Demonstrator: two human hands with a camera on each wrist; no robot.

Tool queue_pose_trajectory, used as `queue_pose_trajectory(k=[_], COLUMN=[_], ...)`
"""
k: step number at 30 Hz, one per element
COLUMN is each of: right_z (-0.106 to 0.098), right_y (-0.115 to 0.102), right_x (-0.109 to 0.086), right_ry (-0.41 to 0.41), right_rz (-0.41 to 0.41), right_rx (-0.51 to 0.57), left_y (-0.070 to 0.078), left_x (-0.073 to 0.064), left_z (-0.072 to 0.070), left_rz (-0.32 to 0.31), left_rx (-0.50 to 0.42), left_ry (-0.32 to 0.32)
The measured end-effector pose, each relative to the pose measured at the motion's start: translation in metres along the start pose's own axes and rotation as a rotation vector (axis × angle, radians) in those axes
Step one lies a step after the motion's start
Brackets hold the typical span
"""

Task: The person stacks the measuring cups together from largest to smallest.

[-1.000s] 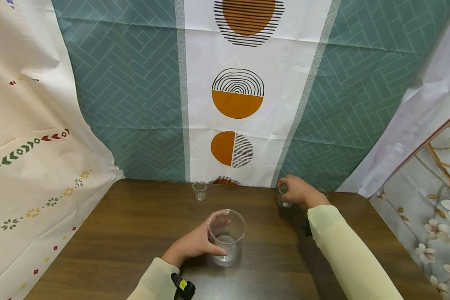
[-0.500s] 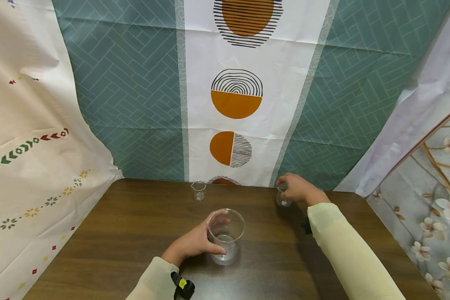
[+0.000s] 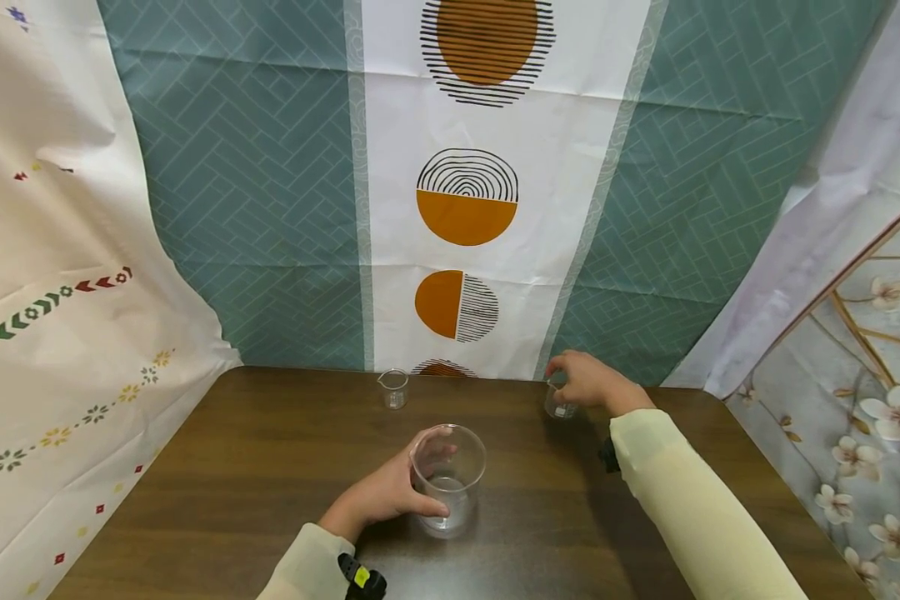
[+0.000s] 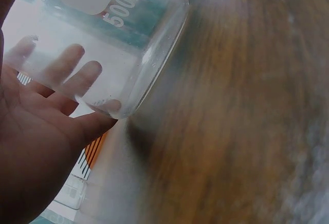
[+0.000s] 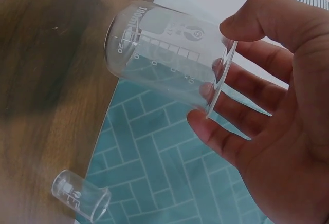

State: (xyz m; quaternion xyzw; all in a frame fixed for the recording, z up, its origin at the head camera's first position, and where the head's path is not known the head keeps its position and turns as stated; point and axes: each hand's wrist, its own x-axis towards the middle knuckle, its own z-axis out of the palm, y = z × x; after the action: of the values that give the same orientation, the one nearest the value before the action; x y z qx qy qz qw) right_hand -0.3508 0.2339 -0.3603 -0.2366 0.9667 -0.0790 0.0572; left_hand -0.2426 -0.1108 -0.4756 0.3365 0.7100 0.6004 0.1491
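My left hand [image 3: 390, 492] is wrapped round the side of a large glass beaker [image 3: 461, 500], thumb in front and fingers behind. It stands upright on the table and is marked 500ml [image 4: 123, 5] in the left wrist view. At the back right, my right hand [image 3: 592, 383] reaches over a smaller glass beaker [image 3: 561, 407]. In the right wrist view, thumb and fingers grip this 100ml beaker [image 5: 164, 54] round its rim from above. Its base is down at the wooden surface. Both beakers look empty.
A small beaker [image 3: 394, 390] stands at the back left of the brown wooden table [image 3: 292, 450]. Another tiny beaker [image 5: 79, 196] shows beyond the right hand in the right wrist view. A patterned cloth [image 3: 270, 208] hangs along the table's back edge.
The head view shifts slightly, so the scene sits a little lower and further left. Both hands keep their holds on the beakers, which stay about where they were.
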Motion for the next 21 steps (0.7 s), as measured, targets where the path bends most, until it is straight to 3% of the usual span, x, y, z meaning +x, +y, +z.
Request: queue_pose_trajectory(k=[9,21], right_z=[-0.002,-0.007], right_y=[-0.006,-0.015], right_x=[0.0,-0.004], right_ry=[-0.016,-0.027], right_rz=[-0.016,-0.007], right_rx=[0.019,0.042], left_y=[-0.001,-0.002], left_x=[0.001,0.0], left_z=[0.001,0.001], left_rz=[0.037,0.032], left_rx=[-0.041,-0.008], left_ry=[-0.012,-0.005])
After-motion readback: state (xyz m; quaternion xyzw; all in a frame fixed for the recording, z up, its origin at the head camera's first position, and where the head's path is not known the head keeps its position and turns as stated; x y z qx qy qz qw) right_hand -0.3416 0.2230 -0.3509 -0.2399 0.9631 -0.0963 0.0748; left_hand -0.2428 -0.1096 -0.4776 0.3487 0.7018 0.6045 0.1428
